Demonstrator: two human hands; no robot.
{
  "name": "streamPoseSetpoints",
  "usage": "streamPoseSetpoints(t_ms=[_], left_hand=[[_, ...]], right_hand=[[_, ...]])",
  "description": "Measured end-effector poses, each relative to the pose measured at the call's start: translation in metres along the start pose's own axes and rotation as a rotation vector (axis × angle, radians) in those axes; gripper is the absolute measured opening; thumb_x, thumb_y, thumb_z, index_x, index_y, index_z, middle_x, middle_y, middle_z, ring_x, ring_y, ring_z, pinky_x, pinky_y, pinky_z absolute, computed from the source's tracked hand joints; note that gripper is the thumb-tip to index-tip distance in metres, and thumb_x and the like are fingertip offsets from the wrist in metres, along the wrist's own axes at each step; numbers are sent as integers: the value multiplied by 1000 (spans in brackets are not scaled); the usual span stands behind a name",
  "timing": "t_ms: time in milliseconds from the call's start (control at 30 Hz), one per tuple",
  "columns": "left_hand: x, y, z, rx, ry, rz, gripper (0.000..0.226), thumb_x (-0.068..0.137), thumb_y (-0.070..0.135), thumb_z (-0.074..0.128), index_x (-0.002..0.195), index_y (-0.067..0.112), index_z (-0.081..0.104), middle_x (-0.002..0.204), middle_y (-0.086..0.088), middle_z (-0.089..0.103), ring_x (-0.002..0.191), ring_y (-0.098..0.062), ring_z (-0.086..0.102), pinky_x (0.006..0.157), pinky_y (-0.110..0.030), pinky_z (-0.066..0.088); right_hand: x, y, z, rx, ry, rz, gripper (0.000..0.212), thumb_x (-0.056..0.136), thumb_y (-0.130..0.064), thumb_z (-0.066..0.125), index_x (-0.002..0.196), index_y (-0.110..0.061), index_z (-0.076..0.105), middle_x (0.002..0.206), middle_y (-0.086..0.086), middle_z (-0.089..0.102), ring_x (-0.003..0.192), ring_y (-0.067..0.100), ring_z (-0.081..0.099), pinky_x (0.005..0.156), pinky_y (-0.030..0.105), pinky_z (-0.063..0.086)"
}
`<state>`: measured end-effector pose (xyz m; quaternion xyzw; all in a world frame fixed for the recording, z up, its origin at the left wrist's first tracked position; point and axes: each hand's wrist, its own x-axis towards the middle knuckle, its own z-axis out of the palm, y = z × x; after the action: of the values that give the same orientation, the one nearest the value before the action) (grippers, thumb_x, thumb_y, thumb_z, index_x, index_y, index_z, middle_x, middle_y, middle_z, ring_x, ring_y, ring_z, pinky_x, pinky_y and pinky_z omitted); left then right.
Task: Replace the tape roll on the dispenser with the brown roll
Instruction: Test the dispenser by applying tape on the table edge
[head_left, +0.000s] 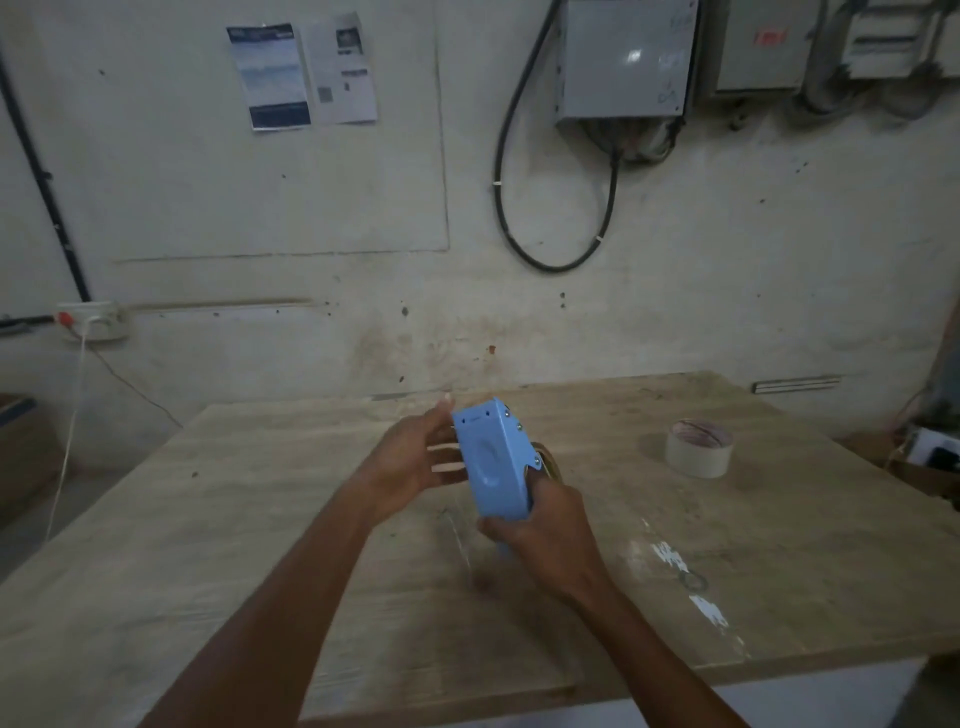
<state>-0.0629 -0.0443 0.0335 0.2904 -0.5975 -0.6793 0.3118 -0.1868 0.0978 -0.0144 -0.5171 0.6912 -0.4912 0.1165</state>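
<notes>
Both forearms reach in over the wooden table (260, 545). Right hand (545, 525) is clenched around the lower end of the blue tape dispenser (493, 457), holding it upright above the table. Left hand (410, 462) sits just beside its flat side, fingers (447, 467) spread loose. A brownish roll edge (550, 462) peeks behind the dispenser; a pale tape roll (698, 454) lies well apart, right

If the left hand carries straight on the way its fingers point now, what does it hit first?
The left hand points right, fingers spread, at the flat side of the blue dispenser held up by the right hand. It would most likely meet that side first; the fingertips already look at or very near it, though depth is unclear.
</notes>
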Motion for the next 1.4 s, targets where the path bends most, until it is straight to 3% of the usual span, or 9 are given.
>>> streamPoseSetpoints(t_ms=[200,400,567,700,833,933,1033,1267,1400], left_hand=[[7,44,0,303,-174,-42,57,85,45,73,118,-1,69,127,-23,66,112,-34,67,82,-40,60],[12,54,8,490,-181,-27,15,92,10,66,97,7,79,110,-19,75,93,-23,70,73,-33,59],[14,60,19,698,-103,64,25,86,1,64,77,18,81,81,-2,78,72,-8,69,62,-22,56],[14,62,32,827,5,110,30,79,-7,60,71,14,79,68,0,75,62,-8,68,54,-19,53],[7,53,39,909,56,152,39,76,-7,55,64,23,77,71,-5,76,62,-13,64,56,-25,58],[-1,43,41,914,84,96,42,76,-8,49,63,22,76,59,8,72,58,-9,61,58,-24,58],[-14,34,42,818,71,-28,36,76,-12,50,69,11,76,73,-9,69,64,-15,57,64,-28,54],[-36,20,53,866,80,-147,19,78,-2,66,93,-5,77,69,-8,63,53,-12,50,42,-15,43],[-41,11,52,894,114,-137,15,77,7,78,87,-5,76,64,-8,62,57,-17,51,53,-23,42]], right_hand=[[-9,-6,-6,144,-74,43,43,57,-23,88,98,-17,73,96,-3,74,79,5,71,51,14,52],[-16,-3,-7,228,-88,74,50,58,-18,90,105,-14,74,97,-2,75,81,11,72,53,14,52],[-22,-2,-7,408,-64,161,27,69,-24,85,93,-18,74,88,5,78,74,23,76,62,37,62],[-31,-15,-1,563,-74,295,40,88,-50,72,102,-13,73,90,13,79,79,29,78,73,48,65],[-40,-29,-4,604,-4,422,54,81,-57,70,92,-5,74,80,15,79,67,33,78,68,52,65],[-52,-35,-8,601,51,472,49,83,-49,75,85,-1,72,78,17,77,61,34,77,63,56,64],[-68,-37,-10,451,84,449,53,82,-57,71,78,-4,73,74,10,77,69,29,77,72,54,63],[-112,-44,-18,364,36,444,52,84,-60,68,78,-9,75,74,4,79,71,23,76,73,48,61],[-140,-43,-20,395,-55,463,51,85,-59,68,86,-9,76,83,10,79,77,30,77,78,53,62]])
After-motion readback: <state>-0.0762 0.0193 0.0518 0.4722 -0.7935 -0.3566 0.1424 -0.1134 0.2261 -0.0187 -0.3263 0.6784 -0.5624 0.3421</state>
